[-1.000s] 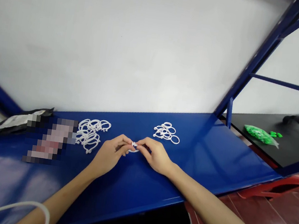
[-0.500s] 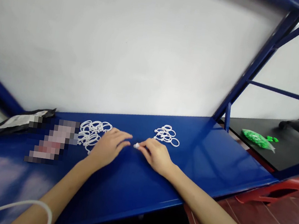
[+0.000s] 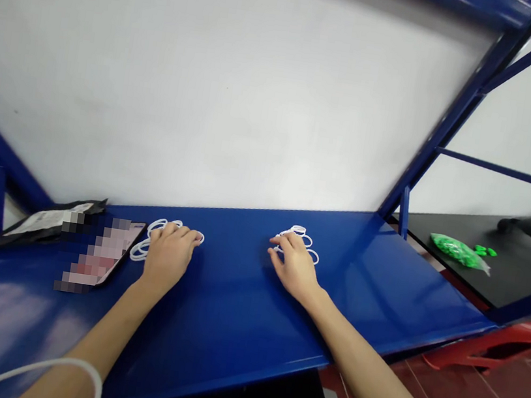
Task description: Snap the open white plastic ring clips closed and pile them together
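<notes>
L hand (image 3: 169,255) over white rings (image 3: 138,251), R hand (image 3: 295,266) over another ring cluster (image 3: 298,229), both nr back edge of bench (image 3: 224,312); can't tell if either grips, contact unclear; rings prob. light, springy, maybe slippery; best pinched at rim.

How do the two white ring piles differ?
The left pile lies beside the phone; the right pile lies away from it. The left pile shows mainly left of the left hand; the right pile, right of and beyond the right hand. Both are white and partly covered.
</notes>
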The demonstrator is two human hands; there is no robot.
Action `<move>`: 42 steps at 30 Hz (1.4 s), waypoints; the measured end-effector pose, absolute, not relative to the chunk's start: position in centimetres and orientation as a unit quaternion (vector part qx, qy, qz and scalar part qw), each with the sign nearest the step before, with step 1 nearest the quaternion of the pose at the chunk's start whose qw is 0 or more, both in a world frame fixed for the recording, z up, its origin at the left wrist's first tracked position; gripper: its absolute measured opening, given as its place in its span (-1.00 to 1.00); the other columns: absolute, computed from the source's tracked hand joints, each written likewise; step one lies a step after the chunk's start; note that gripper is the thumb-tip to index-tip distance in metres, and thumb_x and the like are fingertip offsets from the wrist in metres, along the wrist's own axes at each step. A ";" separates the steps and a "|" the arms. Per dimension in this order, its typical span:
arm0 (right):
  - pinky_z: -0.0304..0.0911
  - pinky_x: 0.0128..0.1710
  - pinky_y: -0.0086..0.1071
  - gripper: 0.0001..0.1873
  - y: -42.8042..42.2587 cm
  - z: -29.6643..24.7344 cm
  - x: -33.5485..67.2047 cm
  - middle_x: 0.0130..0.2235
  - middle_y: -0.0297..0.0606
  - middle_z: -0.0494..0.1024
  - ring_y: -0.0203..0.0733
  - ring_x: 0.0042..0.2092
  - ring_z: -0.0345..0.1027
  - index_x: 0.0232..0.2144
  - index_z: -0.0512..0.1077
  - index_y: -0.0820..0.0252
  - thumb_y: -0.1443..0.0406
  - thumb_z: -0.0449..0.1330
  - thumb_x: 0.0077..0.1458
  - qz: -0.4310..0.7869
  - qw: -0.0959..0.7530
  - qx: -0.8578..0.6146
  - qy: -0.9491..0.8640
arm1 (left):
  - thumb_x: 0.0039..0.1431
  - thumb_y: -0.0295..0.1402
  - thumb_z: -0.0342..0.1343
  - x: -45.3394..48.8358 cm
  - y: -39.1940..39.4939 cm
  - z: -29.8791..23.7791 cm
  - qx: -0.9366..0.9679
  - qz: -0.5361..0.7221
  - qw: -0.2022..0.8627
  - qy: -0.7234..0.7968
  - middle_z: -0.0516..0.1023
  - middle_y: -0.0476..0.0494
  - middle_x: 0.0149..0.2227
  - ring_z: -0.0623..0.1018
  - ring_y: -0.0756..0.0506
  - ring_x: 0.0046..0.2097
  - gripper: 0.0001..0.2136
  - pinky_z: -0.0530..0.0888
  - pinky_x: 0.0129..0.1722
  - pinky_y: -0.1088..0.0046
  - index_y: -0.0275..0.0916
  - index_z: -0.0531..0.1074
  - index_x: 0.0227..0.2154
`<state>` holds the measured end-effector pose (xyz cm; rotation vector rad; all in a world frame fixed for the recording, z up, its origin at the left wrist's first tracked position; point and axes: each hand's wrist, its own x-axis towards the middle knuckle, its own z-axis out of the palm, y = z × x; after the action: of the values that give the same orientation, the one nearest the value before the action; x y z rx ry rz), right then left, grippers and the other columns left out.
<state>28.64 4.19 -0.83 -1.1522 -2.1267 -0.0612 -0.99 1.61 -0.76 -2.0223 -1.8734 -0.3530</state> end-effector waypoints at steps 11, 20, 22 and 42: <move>0.39 0.00 -0.12 -0.81 3.5 -1.1 27.9 -0.10 -0.11 0.51 -0.02 -0.02 0.40 -0.06 0.45 0.17 0.34 0.16 0.29 0.040 0.322 -0.398 -0.858 | 0.28 -0.25 -0.01 -1.2 1.0 -0.6 -0.712 -0.145 0.162 -0.667 0.60 -0.32 -0.21 0.41 -0.36 -0.09 -0.76 0.27 -0.15 0.05 -0.18 0.55 -0.31; 0.39 -0.03 -0.20 -0.79 2.5 -0.9 27.1 -0.08 -0.13 0.51 -0.09 -0.06 0.42 -0.03 0.44 0.21 0.33 0.13 0.31 0.054 0.267 -0.359 -0.892 | 0.30 -0.23 -0.05 0.7 -0.2 0.1 -0.701 -0.172 0.163 -0.673 0.60 -0.32 -0.26 0.44 -0.37 -0.08 -0.74 0.29 -0.10 0.05 -0.24 0.51 -0.26; 0.39 -0.03 -0.21 -0.79 2.2 -0.9 27.0 -0.07 -0.13 0.51 -0.10 -0.06 0.43 -0.03 0.44 0.22 0.32 0.14 0.31 0.067 0.253 -0.350 -0.899 | 0.29 -0.24 -0.02 1.4 -0.4 0.2 -0.697 -0.184 0.146 -0.677 0.60 -0.27 -0.31 0.45 -0.35 -0.11 -0.77 0.29 -0.10 0.06 -0.24 0.48 -0.28; 0.34 0.08 -0.12 -0.80 1.9 -1.3 26.2 0.08 -0.08 0.49 -0.06 0.05 0.40 -0.04 0.43 0.17 0.29 0.18 0.30 0.127 0.246 -0.283 -0.918 | 0.21 -0.25 0.21 3.9 -1.6 -0.2 -0.841 -0.226 -0.143 -0.470 0.58 -0.13 -0.05 0.51 -0.20 0.03 -0.73 0.44 0.07 0.20 -0.14 0.47 -0.05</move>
<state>26.19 1.93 -1.28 -0.7710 -2.5062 0.3476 3.88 -1.56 -0.24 -2.9126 -1.6296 -0.7836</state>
